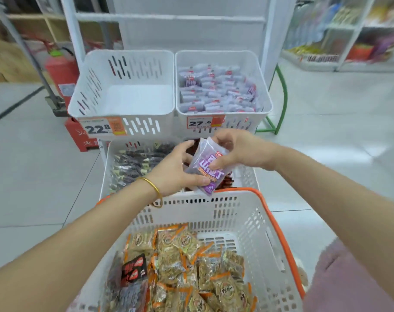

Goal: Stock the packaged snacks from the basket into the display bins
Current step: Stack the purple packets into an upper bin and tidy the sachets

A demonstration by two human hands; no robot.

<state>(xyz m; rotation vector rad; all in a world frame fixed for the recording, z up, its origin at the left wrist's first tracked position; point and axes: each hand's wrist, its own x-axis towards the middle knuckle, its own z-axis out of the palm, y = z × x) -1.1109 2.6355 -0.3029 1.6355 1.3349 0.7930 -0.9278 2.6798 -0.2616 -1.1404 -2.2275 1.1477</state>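
Pinching purple packets (208, 170) between left hand (175, 170) and right hand (238, 149), both curled round them; likely light, slippery, best held by edges. Matching bin (262, 95) at one o'clock.

The single view comes from a wide-angle camera at the person's head, looking forward and steeply down along both forearms, so the left hand (175, 171) and right hand (237, 152), both gripping the purple packets (206, 168), sit at mid-frame. The basket (191, 210) lies nearest, filling the lower edge right under the lens, with the lower bin (106, 167), the empty upper bin (124, 54) and the filled upper bin (214, 53) just beyond it at close range. The lens bends the floor (34, 167) and the blurred store shelves (349, 41) outward at the sides, well apart from the camera.
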